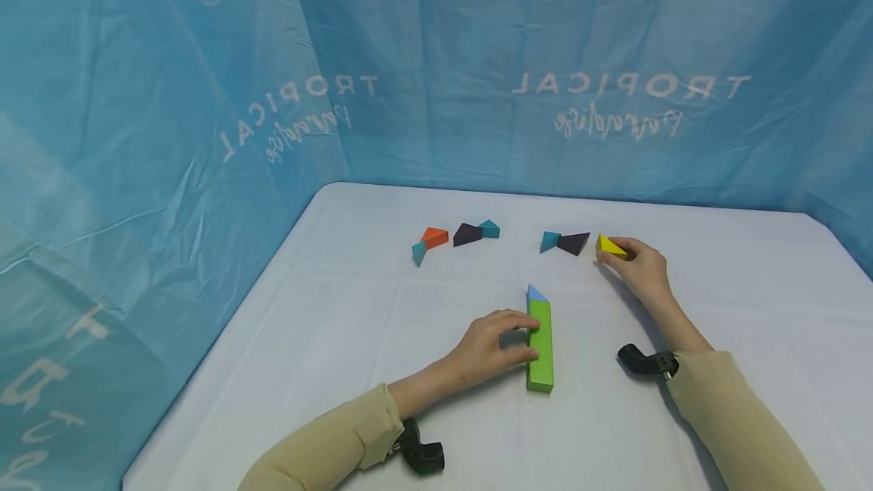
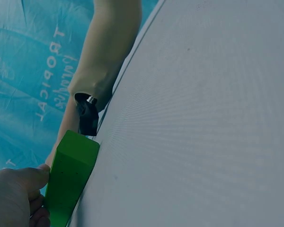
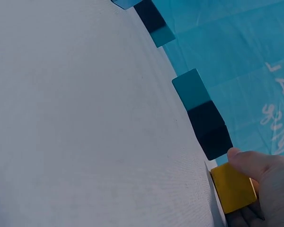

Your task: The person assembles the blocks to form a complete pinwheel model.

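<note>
My left hand rests its thumb and fingertips against the left side of a long green bar. A seam across the bar suggests two blocks end to end. At its far end lies a light blue triangular block. In the left wrist view, the thumb touches the edge of the green bar, with the other fingers on that same side. My right hand pinches a yellow triangular block between thumb and fingers. Just left of it lie a black wedge and a teal triangle, touching each other.
Toward the back left, an orange wedge meets a teal triangle. Beside them, another black wedge touches a teal piece. A white cloth covers the table. Blue printed curtains hang behind and at the left.
</note>
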A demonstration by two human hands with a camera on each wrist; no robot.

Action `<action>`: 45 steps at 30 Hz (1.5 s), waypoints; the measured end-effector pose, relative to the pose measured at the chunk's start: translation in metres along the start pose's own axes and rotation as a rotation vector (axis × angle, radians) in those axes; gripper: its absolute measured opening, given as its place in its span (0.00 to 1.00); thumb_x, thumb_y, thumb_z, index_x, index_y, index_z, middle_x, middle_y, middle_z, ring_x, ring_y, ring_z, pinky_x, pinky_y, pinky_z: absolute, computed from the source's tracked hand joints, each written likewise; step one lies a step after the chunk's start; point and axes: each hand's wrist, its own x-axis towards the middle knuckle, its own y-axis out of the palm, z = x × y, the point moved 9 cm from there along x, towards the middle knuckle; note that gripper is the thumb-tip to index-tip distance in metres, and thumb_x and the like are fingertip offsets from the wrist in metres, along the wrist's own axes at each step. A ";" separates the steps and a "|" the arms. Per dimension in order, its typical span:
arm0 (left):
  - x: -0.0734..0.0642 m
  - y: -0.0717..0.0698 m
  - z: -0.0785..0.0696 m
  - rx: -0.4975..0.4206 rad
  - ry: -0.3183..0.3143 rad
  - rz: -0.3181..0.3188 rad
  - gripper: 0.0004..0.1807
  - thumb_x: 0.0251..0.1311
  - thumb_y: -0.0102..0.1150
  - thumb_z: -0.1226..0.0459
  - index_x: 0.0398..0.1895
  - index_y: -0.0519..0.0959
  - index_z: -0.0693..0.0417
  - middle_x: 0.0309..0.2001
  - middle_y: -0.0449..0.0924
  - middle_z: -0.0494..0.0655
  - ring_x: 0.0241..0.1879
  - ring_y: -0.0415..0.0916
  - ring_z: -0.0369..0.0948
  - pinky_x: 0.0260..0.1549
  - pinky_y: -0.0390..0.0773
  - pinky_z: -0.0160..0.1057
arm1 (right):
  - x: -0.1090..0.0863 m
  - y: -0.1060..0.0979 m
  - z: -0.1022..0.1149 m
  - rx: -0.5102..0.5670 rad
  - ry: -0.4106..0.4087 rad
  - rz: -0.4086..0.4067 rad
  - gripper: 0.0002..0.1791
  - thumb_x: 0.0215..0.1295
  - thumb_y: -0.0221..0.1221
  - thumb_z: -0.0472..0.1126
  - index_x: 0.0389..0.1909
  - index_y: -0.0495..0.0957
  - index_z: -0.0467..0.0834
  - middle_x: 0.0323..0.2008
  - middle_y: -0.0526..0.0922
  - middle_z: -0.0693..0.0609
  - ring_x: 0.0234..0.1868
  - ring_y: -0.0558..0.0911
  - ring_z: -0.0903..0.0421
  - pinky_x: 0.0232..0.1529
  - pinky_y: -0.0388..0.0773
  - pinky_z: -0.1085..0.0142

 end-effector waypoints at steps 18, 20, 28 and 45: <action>0.001 -0.001 -0.002 0.012 0.025 -0.005 0.22 0.53 0.69 0.63 0.52 0.77 0.60 0.50 0.78 0.48 0.53 0.72 0.36 0.53 0.70 0.30 | -0.011 -0.015 0.026 0.113 0.042 0.014 0.33 0.59 0.62 0.57 0.59 0.73 0.40 0.54 0.75 0.42 0.48 0.74 0.53 0.41 0.71 0.79; 0.001 -0.001 -0.002 0.009 0.022 -0.005 0.22 0.53 0.69 0.63 0.52 0.77 0.59 0.50 0.78 0.48 0.53 0.72 0.36 0.53 0.70 0.30 | -0.015 -0.013 0.031 0.139 0.032 0.031 0.33 0.59 0.62 0.57 0.59 0.73 0.40 0.54 0.75 0.43 0.47 0.74 0.54 0.39 0.72 0.81; 0.000 0.000 -0.001 0.008 0.016 -0.004 0.22 0.54 0.68 0.62 0.52 0.77 0.58 0.51 0.78 0.47 0.53 0.72 0.35 0.53 0.70 0.30 | -0.027 0.002 0.052 0.192 0.014 0.083 0.34 0.57 0.63 0.58 0.58 0.74 0.41 0.54 0.75 0.44 0.45 0.75 0.56 0.40 0.73 0.80; 0.000 0.000 0.000 0.008 0.016 0.005 0.22 0.55 0.67 0.62 0.53 0.77 0.57 0.52 0.78 0.46 0.53 0.72 0.35 0.53 0.70 0.31 | -0.044 0.035 0.080 0.201 -0.142 0.245 0.28 0.59 0.65 0.49 0.57 0.75 0.39 0.51 0.78 0.42 0.46 0.77 0.50 0.40 0.74 0.78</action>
